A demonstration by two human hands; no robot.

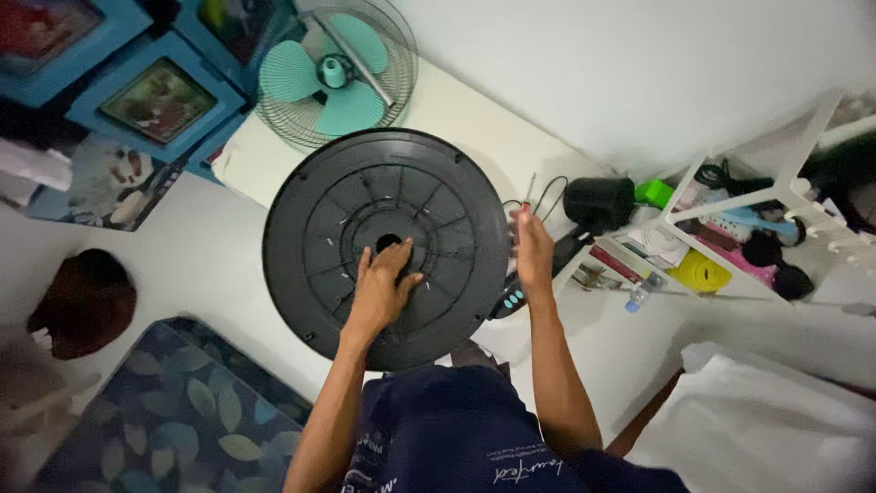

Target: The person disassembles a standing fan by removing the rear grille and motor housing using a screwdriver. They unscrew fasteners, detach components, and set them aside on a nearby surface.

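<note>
The round fan base stands before the person, the left hand on its middle, the right hand at its right edge, the fan head behind it, shelf rack farther right.

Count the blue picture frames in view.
3, all at the top left: one cut off in the corner, one leaning below it, and one at the top edge beside the fan head. More may lie out of frame.
</note>
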